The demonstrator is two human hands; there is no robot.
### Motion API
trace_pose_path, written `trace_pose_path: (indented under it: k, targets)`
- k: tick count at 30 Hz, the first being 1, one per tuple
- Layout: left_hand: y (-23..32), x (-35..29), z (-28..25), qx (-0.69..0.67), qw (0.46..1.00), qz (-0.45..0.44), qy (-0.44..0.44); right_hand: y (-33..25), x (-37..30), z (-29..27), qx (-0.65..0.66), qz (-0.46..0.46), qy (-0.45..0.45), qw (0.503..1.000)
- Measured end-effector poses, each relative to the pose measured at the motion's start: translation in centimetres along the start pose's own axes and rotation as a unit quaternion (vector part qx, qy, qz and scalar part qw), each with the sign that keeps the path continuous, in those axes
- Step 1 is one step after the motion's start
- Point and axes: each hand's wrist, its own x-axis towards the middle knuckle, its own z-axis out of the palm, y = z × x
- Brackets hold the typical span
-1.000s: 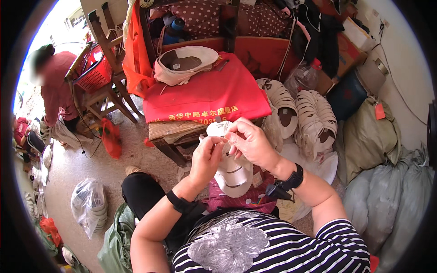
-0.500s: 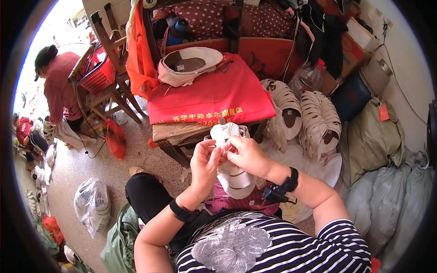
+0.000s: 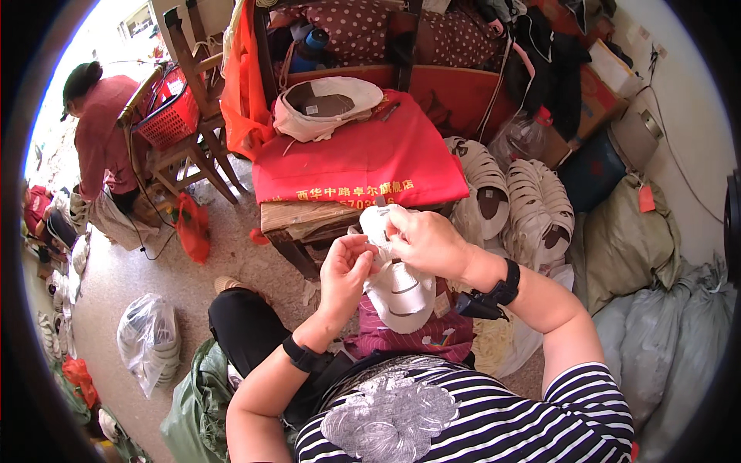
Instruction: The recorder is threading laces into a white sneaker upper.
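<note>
A white shoe (image 3: 401,296) stands in front of me, above my lap, with its heel toward me and its pale tongue (image 3: 373,222) pointing at the bench. My left hand (image 3: 346,268) is at the left side of the shoe's opening, thumb and forefinger pinched together. Over the tongue and the right side is my right hand (image 3: 432,244), its fingers bent and closed at the upper. Whatever thin thing is between the fingertips of either hand is too small to make out. The right hand hides part of the shoe's front.
A red cloth (image 3: 355,162) covers the wooden bench ahead, with a white shoe upper (image 3: 328,108) on it. Stacked white uppers (image 3: 540,208) lie to the right, near grey sacks (image 3: 664,339). A bagged stack (image 3: 150,339) rests on the floor at left. Another person (image 3: 112,131) sits far left.
My right hand has moved slightly up and right, away from the left fingertips, and turned more over the tongue. The left hand stays nearly in place. The view has shifted a little.
</note>
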Motion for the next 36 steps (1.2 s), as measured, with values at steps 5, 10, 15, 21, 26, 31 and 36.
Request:
trace_pose_path:
  k: [5,10,15,21,26,31,36]
  targets:
    - [-0.3,-0.4,0.7,0.006,1.0,0.018,0.008,1.2,-0.7,2.1,0.059,0.038,-0.073,0.995]
    - [1.0,-1.8,1.6,-0.02,0.999,0.014,0.025,1.5,-0.9,3.5,0.038,-0.005,-0.056,0.998]
    - [1.3,-2.9,0.3,-0.022,0.996,0.07,0.042,-0.2,-0.4,1.8,0.119,0.04,-0.132,0.983]
    - [1.2,-1.8,-1.8,0.0,0.998,0.048,0.045,-1.7,-0.3,0.8,0.331,0.079,-0.143,0.929]
    - [2.2,-1.1,-2.4,0.035,0.999,-0.004,-0.028,-10.8,1.3,-9.6,0.411,-0.179,0.024,0.894]
    - [4.8,-1.2,0.0,0.06,0.947,-0.066,-0.309,-13.8,5.1,-17.5,0.275,-0.402,0.322,0.812]
    - [9.6,-3.7,2.5,0.064,0.863,-0.122,-0.485,-4.6,9.1,-17.3,0.4,-0.205,0.253,0.857]
